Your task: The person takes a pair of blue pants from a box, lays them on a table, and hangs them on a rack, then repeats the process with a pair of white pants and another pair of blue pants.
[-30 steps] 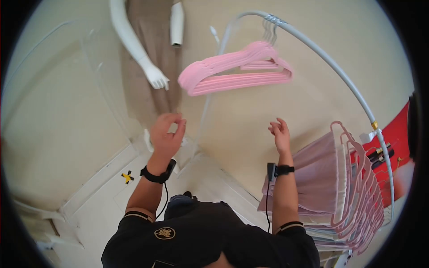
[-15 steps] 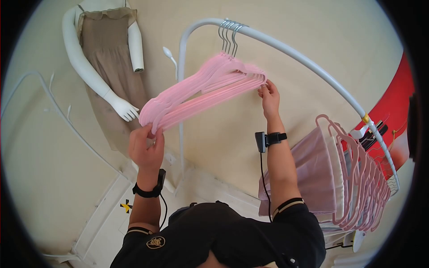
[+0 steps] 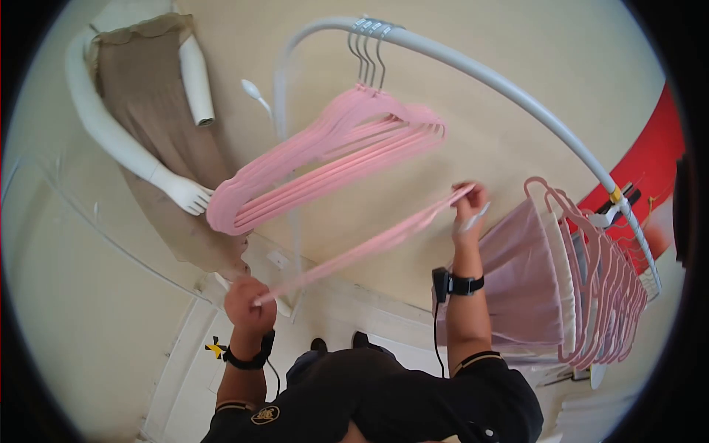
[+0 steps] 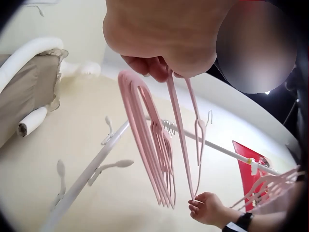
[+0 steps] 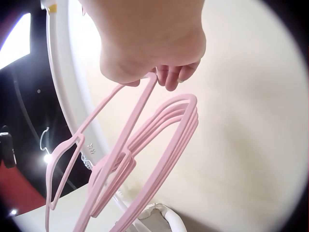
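Hanger, pink — left hand, right hand gripping its ends

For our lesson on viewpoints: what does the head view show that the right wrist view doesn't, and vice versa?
Only the head view shows the left hand, the lilac cloth and the yellow-and-black floor mark.
Only the right wrist view shows a bright light against black.
Both show the right hand gripping a pink hanger, and more pink hangers on the white rail.
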### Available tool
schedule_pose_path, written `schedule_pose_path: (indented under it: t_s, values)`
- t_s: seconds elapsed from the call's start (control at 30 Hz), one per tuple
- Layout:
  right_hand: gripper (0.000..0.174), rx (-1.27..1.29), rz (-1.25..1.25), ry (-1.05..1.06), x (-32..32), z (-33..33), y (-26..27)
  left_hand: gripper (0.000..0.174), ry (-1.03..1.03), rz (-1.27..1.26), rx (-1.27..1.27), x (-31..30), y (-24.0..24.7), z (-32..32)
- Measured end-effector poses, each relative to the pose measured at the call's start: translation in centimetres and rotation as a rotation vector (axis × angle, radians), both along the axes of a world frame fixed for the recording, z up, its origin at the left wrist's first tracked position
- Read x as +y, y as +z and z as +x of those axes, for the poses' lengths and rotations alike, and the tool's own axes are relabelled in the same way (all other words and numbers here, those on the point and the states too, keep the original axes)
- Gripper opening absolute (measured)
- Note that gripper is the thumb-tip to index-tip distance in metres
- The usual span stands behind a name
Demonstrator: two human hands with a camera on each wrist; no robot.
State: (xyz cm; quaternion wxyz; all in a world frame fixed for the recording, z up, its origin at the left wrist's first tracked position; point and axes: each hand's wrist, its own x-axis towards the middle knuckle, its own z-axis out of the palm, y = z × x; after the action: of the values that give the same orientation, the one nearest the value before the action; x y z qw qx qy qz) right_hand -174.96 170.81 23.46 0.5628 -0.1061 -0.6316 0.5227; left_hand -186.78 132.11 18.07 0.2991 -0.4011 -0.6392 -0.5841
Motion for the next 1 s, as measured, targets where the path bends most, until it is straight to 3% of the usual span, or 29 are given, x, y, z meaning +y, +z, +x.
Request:
schedule_pose_path:
  t_s: [0.07,0.1,0.2,0.27,0.43,0.53,0.67,0.73,0.8,0.87,0.9,0.93,1.0]
  values:
    - [0.008,-0.451,0.202,-0.039,-0.4,4.0,-5.7,0.014,-0.17,-0.141,-0.04,-1.1,-3.5,0.0]
    - [0.012,-0.755,0.283,-0.028,-1.4,6.5,-8.0,0.015,-0.232,-0.267,-0.224,-1.8,-5.6,0.0]
    - [0.018,-1.118,0.166,0.103,-6.8,12.6,-14.6,0.022,-0.285,-0.449,-0.632,-3.6,-11.4,0.1]
    - [0.018,-1.286,0.033,0.189,-10.5,16.6,-17.2,0.024,-0.29,-0.472,-0.737,-4.3,-15.6,-0.1]
    - [0.027,-1.414,0.047,0.134,-17.5,26.0,-20.4,0.03,-0.442,-0.582,-0.796,-1.3,-21.3,1.0]
    - [0.026,-1.44,-0.024,0.069,-21.1,31.1,-21.3,0.033,-0.676,-0.715,-0.862,1.1,-23.9,3.2]
    - [0.029,-1.339,-0.031,-0.111,-26.6,39.4,-23.5,0.033,-0.969,-0.843,-0.854,5.1,-24.0,11.3]
    - [0.028,-1.327,-0.118,-0.24,-30.4,41.7,-23.3,0.033,-1.092,-0.941,-0.724,6.7,-23.2,14.0]
    - [0.027,-1.308,-0.203,-0.332,-35.1,46.0,-23.6,0.031,-1.285,-0.989,-0.653,6.9,-23.0,19.2]
    - [0.025,-1.364,-0.305,-0.443,-40.0,51.0,-24.3,0.028,-1.353,-1.054,-0.6,6.9,-23.2,25.4]
    - [0.025,-1.344,-0.325,-0.49,-42.1,53.8,-24.9,0.027,-1.402,-1.061,-0.464,7.2,-23.9,28.5]
    - [0.024,-1.319,-0.369,-0.531,-45.3,56.1,-23.1,0.026,-1.432,-1.075,-0.317,6.2,-21.3,30.9]
    - [0.024,-1.276,-0.469,-0.651,-49.5,60.0,-24.6,0.026,-1.529,-1.172,-0.32,6.9,-21.7,37.3]
